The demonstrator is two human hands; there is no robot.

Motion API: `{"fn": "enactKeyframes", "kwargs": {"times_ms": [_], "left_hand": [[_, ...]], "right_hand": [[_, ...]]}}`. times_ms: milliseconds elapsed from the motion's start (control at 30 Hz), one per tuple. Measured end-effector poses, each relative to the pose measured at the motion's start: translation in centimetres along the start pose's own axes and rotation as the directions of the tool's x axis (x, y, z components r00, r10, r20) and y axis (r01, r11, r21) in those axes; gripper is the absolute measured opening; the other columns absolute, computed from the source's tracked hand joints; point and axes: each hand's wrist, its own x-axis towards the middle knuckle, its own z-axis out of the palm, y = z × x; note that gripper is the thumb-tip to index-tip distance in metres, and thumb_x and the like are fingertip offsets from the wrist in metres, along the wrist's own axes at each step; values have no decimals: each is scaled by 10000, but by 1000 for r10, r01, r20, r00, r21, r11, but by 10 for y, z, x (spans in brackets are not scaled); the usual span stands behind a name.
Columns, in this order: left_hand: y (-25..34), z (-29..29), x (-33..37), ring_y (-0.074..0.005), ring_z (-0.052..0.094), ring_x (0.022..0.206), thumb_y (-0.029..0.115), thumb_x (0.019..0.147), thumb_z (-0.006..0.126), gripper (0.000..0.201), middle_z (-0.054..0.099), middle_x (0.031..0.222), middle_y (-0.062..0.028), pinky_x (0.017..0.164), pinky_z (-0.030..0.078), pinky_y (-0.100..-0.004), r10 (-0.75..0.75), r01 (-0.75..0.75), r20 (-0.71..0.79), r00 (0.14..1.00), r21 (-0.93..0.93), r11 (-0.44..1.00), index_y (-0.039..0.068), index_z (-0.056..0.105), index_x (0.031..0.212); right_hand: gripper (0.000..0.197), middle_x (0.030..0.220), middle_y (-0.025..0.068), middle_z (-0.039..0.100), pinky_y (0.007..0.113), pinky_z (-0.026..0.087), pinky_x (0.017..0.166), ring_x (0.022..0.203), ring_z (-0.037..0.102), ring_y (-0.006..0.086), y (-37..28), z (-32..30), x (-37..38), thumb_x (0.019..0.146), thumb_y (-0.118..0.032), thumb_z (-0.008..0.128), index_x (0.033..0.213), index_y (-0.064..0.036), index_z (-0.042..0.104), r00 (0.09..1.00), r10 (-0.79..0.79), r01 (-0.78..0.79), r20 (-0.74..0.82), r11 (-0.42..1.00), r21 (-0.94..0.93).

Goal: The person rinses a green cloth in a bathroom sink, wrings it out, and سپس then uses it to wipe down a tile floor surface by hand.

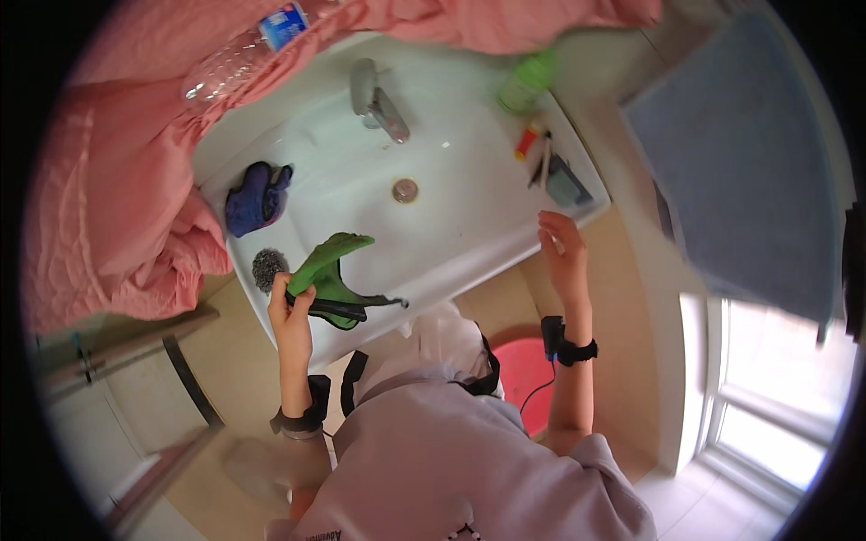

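Observation:
My left hand (pixel 293 308) is closed on a green cloth (pixel 332 278) with black edging, above the near left of the white sink (pixel 460 225). Part of the cloth stands up and a thin end trails to the right. Beside that hand, a grey steel wool scrubber (pixel 268 269) sits on the sink's rim. A dark blue and purple glove-like cloth (pixel 254 198) lies farther back on the left. My right hand (pixel 564 248) is raised by the near right corner, fingers loosely bent and apart, with nothing seen in it. Closest to it is a grey-green box-like item (pixel 566 183).
A chrome faucet (pixel 376 101) stands behind the drain (pixel 405 190). On the right rim are a green bottle (pixel 528 83) and a small red tube (pixel 527 142). Pink fabric (pixel 126 207) with a clear bottle (pixel 236 65) borders the sink. A blue-grey towel (pixel 740 162) hangs right; a red basin (pixel 523 374) sits below.

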Motion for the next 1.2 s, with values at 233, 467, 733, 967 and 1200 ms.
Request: {"fn": "enactKeyframes", "kwargs": {"times_ms": [233, 467, 733, 967, 1200], "left_hand": [[2, 41, -28, -49, 335, 658, 35, 830, 539, 115, 392, 687, 40, 584, 275, -200, -58, 40, -245, 968, -75, 996, 38, 440, 772], [11, 66, -66, -43, 323, 631, 46, 830, 550, 133, 387, 663, 48, 559, 266, -204, -96, 49, -406, 909, -126, 991, 39, 439, 757], [15, 56, -95, -46, 326, 613, 40, 809, 545, 122, 385, 648, 41, 544, 265, -208, -149, 65, -537, 831, -173, 983, 38, 438, 750], [8, 50, -91, -47, 320, 610, 48, 809, 540, 124, 387, 640, 41, 537, 259, -216, -178, 107, -569, 803, -157, 982, 37, 434, 745], [-2, 49, -70, -52, 316, 615, 50, 805, 542, 126, 373, 643, 36, 543, 252, -217, -173, 114, -559, 811, -139, 984, 37, 430, 748]], "right_hand": [[373, 1232, 176, 526, 377, 404, 958, 1149, 498, 323, -22, 55, 106, 815, -113, 621, 1165, -12, 540, 909, -304, 310, 285, 950, 26], [564, 1344, 202, 411, 423, 307, 1040, 1252, 378, 350, -57, 138, 157, 784, -222, 663, 1247, 27, 458, 702, -599, 685, 385, 716, -134], [447, 1237, 219, 500, 380, 347, 1028, 1204, 437, 304, -71, 189, 174, 753, -162, 666, 1129, 49, 546, 575, -700, 818, 424, 494, -293], [302, 1111, 188, 595, 302, 486, 889, 1060, 568, 269, -65, 192, 186, 720, 3, 577, 1015, 61, 596, 502, -741, 847, 446, 318, -426], [267, 1082, 188, 610, 283, 532, 799, 1026, 588, 261, -67, 202, 197, 704, 11, 588, 965, 52, 626, 520, -721, 836, 457, 322, -444]]}}
